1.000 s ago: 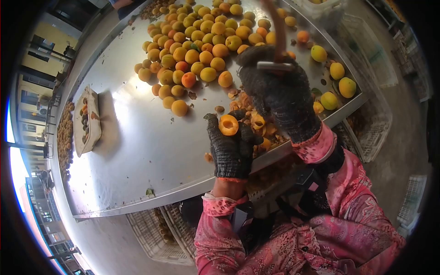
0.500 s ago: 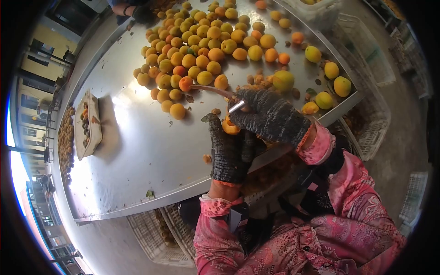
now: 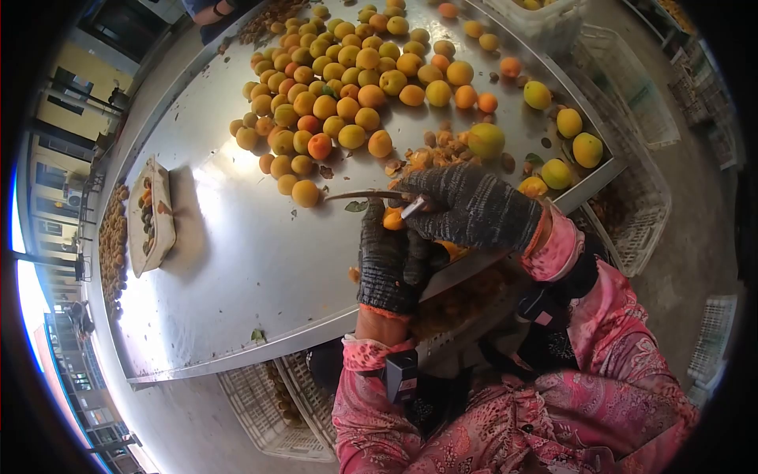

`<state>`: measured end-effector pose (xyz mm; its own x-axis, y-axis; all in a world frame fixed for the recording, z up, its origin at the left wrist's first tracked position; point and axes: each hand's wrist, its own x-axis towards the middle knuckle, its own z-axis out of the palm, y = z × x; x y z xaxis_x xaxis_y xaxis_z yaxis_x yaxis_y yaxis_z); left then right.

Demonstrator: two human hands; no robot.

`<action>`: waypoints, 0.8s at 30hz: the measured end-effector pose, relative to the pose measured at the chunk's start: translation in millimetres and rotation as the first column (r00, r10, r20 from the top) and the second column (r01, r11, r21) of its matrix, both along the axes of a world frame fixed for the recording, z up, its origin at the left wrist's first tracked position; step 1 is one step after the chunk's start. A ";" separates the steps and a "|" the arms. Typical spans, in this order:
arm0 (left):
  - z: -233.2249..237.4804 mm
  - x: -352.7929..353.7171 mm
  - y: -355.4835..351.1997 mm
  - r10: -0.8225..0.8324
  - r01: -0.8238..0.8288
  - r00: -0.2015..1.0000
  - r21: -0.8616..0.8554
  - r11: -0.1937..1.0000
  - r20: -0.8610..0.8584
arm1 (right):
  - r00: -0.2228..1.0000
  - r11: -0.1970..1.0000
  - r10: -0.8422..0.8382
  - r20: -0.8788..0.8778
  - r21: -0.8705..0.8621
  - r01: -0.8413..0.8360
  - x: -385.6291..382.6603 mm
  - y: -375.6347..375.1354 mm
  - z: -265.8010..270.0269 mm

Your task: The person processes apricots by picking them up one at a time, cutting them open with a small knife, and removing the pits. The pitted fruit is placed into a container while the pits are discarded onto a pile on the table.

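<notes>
1. The left hand [image 3: 391, 261], in a dark knitted glove, is curled around an apricot [image 3: 393, 219]. It pinches the fruit at the fingertips, just above the near edge of the surface [image 3: 237, 253].
2. The right hand [image 3: 474, 209], gloved the same way, is closed around the handle of a knife [image 3: 371, 194]. Its thin curved blade points left, and its base lies right against the apricot.
3. The two hands touch, the right lying across the top of the left, so only a small orange part of the apricot shows between the gloves.
4. A green leaf [image 3: 356, 206] lies on the metal just beside the left fingertips, under the blade.
5. A heap of cut pieces [image 3: 430, 158] sits just beyond the right hand.
6. Farther up the surface is a pile of whole apricots [image 3: 339, 87], orange and yellow, packed close together.
7. Several larger yellow-green fruits [image 3: 588, 148] lie apart from each other near the right corner.
8. A pale tray [image 3: 162, 189] holding dark bits rests on the left side, well apart from the hands.
9. White plastic crates [image 3: 268, 403] stand on the floor below the near edge.
10. Another person's arm [image 3: 209, 12] shows at the far end of the surface.
</notes>
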<state>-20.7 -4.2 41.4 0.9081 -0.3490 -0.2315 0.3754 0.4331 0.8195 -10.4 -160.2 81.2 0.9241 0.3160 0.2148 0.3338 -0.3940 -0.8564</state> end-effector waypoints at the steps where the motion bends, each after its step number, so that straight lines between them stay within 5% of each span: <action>1: -3.7 4.2 1.4 -0.009 0.010 0.991 0.004 1.000 -0.136 | 1.000 1.000 0.000 0.000 0.000 0.000 -0.1 -0.4 0.0; 3: 12.0 -2.9 -4.8 0.040 -0.055 0.983 -0.081 0.995 -0.179 | 0.990 0.958 0.060 0.130 -0.287 -0.020 -0.4 -1.2 2.0; 5: 18.9 -1.3 -6.4 0.084 -0.123 0.970 -0.160 0.979 -0.227 | 0.990 0.952 0.072 0.118 -0.306 -0.032 -1.9 -2.0 3.2; 7: 17.8 9.7 -0.9 -0.140 0.029 0.856 -0.224 0.974 -0.498 | 0.990 0.944 0.086 0.108 -0.326 -0.046 -3.4 0.5 3.3; 11: 41.7 4.1 -5.4 -0.069 -0.019 0.814 -0.145 0.989 -0.577 | 0.995 0.964 -0.023 0.102 -0.260 0.049 -9.6 10.5 1.3; 12: 36.6 -2.9 -8.9 0.016 0.089 0.964 0.378 0.921 -0.265 | 0.989 0.971 -0.072 0.128 -0.219 0.099 -10.3 11.4 0.4; 13: 32.9 -7.4 -10.3 -0.087 -0.008 0.993 0.799 0.601 0.075 | 0.989 0.970 -0.073 0.126 -0.221 0.099 -9.7 12.2 0.1; 19: 29.7 -9.1 -6.8 -0.173 -0.112 0.958 0.854 0.508 0.229 | 0.989 0.989 -0.148 -0.024 -0.033 0.147 1.9 8.7 -11.3; 20: 27.9 -9.7 -9.2 -0.176 -0.113 0.957 0.853 0.509 0.232 | 0.978 0.983 -0.184 -0.100 -0.035 0.181 7.8 7.9 -17.0; 21: 25.3 -11.1 -13.1 0.051 -0.111 0.991 0.559 0.822 0.122 | 0.959 0.976 -0.220 -0.177 -0.038 0.217 10.7 9.1 -14.1; 22: 23.7 -12.1 -14.5 0.208 -0.193 0.975 0.163 0.967 -0.082 | 0.959 0.975 -0.222 -0.177 -0.036 0.219 8.1 8.1 -8.9; 23: 24.5 -9.2 -14.3 0.212 -0.198 0.974 0.163 0.967 -0.078 | 0.927 0.951 -0.227 -0.298 0.139 0.277 4.5 5.8 -0.1; 24: 25.6 -3.7 -14.1 0.174 -0.154 0.946 0.093 0.984 -0.275 | 0.888 0.890 -0.201 -0.413 0.302 0.342 3.6 5.5 6.7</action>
